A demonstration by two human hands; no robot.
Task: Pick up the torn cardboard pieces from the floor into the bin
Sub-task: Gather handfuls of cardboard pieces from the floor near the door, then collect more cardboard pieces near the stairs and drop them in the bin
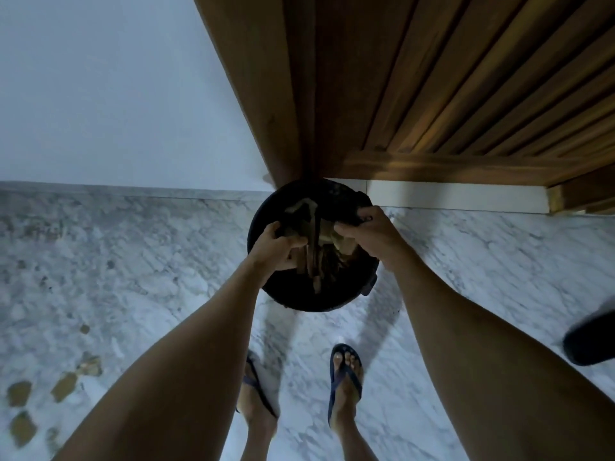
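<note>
Fingers [283, 242] of both hands curl around cardboard pieces [299, 224] above the black bin [299, 302]; loosen low inside the rim. More scraps [63, 387] lie at eight o'clock on the floor [133, 261].

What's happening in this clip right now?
A person stands over a round black bin by a wooden door, both hands above its opening. The left hand and right hand grip torn cardboard pieces, with more already inside. Several brown scraps still lie on the marble floor.
</note>
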